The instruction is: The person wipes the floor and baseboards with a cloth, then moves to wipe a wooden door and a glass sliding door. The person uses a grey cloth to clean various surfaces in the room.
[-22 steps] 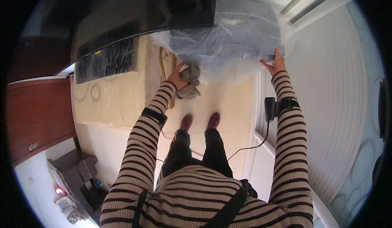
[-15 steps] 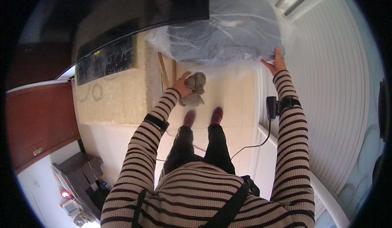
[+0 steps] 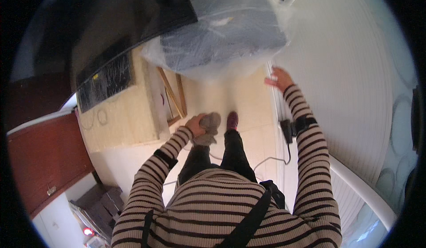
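My left hand (image 3: 194,124) is closed around a bunched grey-brown cloth (image 3: 209,123), whose loose end hangs above my left foot. My right hand (image 3: 280,79) is empty with its fingers apart, slightly blurred, beside the ribbed white wall panel. Farther off is a large dark bulky thing wrapped in clear plastic (image 3: 222,41); my right hand is apart from its near right corner. What lies under the plastic cannot be made out.
A black screen-like panel (image 3: 133,21) juts in at the upper left. Below it is a pale tabletop (image 3: 120,124) bearing a dark plastic-wrapped slab (image 3: 106,77). Wooden legs (image 3: 171,92) stand beside it. A cable (image 3: 270,159) runs from the device on my right forearm.
My right hand has let go of the plastic-wrapped thing's corner and moved back. My left hand has drawn the cloth nearer to my body. My view has shifted a little.
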{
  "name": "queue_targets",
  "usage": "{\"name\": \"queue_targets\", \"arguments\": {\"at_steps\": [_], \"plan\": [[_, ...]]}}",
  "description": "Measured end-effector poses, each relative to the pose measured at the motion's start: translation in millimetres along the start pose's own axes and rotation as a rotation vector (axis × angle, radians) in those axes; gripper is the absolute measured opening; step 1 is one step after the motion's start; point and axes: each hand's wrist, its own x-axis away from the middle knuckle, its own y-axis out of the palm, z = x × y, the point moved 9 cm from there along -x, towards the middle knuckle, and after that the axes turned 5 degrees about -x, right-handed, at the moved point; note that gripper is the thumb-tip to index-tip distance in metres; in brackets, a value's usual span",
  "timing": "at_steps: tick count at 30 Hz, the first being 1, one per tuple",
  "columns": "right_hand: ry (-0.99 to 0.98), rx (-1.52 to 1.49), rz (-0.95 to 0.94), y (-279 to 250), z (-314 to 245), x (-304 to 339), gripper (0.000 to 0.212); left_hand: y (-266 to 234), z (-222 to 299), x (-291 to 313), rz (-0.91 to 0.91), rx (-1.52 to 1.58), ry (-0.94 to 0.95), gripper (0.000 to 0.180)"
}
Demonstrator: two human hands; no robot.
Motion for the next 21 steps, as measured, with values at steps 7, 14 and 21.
{"name": "queue_targets", "arguments": {"at_steps": [7,14,21], "plan": [[0.311,0.013,-0.318,53,102,27,0.038,-19,-3,16,0.040,-0.038,0.004,0.073],[0.244,0.283,-0.446,58,110,71,0.041,-60,-11,-6,0.092,0.000,0.065,0.069],[0.020,0.201,-0.064,-47,57,121,0.040,-93,-12,-117,0.077,-0.007,0.150,0.066]]}}
